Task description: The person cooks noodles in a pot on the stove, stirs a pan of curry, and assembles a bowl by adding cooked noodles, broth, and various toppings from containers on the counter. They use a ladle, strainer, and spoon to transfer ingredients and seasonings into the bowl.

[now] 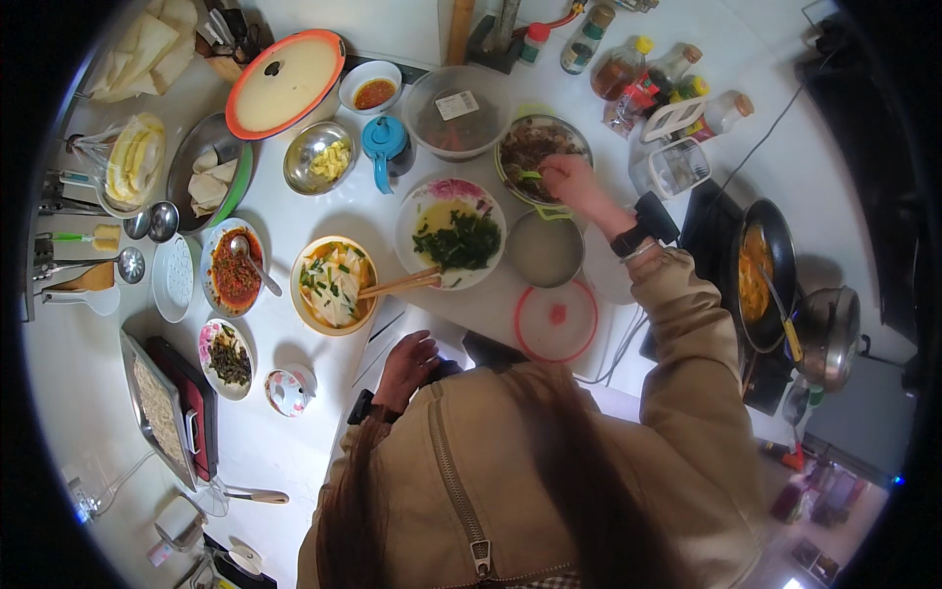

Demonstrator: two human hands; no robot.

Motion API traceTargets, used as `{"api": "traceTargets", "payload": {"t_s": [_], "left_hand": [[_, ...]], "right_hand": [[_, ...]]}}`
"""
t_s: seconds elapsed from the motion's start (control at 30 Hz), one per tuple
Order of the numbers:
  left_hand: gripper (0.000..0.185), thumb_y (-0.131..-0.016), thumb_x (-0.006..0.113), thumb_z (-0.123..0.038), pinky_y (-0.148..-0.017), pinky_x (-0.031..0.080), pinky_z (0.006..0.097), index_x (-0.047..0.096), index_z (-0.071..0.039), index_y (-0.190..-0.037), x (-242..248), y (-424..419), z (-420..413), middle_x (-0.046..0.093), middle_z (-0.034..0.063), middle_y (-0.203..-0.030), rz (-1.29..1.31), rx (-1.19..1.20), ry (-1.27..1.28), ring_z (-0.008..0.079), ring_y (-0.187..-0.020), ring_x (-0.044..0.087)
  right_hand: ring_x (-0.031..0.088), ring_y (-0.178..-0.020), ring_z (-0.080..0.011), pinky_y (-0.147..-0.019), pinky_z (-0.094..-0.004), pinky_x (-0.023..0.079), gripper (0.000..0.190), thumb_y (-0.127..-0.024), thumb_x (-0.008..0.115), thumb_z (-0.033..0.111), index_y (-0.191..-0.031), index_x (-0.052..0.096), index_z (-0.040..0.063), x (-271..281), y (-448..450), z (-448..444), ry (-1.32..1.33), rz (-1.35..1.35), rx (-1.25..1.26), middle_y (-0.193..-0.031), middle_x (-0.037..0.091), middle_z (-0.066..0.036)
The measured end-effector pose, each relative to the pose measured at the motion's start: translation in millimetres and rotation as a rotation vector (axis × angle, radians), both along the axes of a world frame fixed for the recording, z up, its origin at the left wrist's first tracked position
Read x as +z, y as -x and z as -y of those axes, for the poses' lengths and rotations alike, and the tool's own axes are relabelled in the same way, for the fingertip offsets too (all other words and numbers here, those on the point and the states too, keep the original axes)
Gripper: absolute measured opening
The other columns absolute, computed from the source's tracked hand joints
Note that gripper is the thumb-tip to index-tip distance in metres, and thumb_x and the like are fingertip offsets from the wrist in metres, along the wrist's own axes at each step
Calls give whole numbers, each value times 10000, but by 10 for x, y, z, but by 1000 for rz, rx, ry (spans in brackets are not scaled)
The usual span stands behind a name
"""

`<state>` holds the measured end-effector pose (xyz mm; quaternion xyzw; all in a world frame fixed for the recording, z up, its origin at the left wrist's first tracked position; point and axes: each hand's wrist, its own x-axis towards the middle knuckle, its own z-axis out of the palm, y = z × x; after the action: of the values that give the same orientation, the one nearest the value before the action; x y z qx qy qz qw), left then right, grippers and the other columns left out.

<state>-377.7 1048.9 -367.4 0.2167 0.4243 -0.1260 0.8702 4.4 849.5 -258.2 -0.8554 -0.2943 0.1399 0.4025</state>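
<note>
My right hand (pixel 570 182) is closed on a green-handled utensil (pixel 530 175) over a green-rimmed bowl of dark shredded food (pixel 537 147). Near the counter's edge, my left hand (pixel 405 368) hangs with fingers apart, holding nothing. Between the hands stands a floral plate (pixel 482 193) with chopped greens and yellow liquid. Left of it, a bowl of soup with white slices and scallions (pixel 331 283) has wooden chopsticks (pixel 401 283) across its rim. A metal bowl of cloudy liquid (pixel 546 249) is just below the green-rimmed bowl, beside a red-rimmed clear lid (pixel 557 322).
Bottles of sauce (pixel 622 68) stand at the back right; a wok with orange food (pixel 758 272) is on the far right. Leftward are a plate of chili sauce with a spoon (pixel 228 269), a steel bowl (pixel 298 158), a blue-lidded jug (pixel 384 140) and a red-rimmed enamel basin (pixel 324 55).
</note>
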Motion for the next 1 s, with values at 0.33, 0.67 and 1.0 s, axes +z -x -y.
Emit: {"api": "traceTargets", "payload": {"t_s": [0.33,0.67,1.0], "left_hand": [[275,-906,562,-226,-788,492,340,554,-49,-1118,-32,13,-32,590,72,-933,17,-5,13,196,-882,575],[269,-906,561,-227,-785,488,339,555,-54,-1112,94,5,-27,584,61,-926,2,-25,-36,186,-876,572],[276,-907,557,-235,-796,482,339,551,-55,-1116,91,35,-43,579,59,-932,17,-55,-40,191,-889,566]], "right_hand": [[352,-445,-58,-389,-218,234,163,-885,500,78,-1000,593,11,32,-21,242,-348,-771,-278,-631,506,-5],[327,-444,-50,-390,-217,226,175,-908,487,76,-1035,586,7,109,-21,391,-430,-744,-347,-631,495,10],[640,-760,-347,-619,-449,513,137,-781,551,104,-904,550,44,211,198,4,513,556,177,-741,628,-188]]}}
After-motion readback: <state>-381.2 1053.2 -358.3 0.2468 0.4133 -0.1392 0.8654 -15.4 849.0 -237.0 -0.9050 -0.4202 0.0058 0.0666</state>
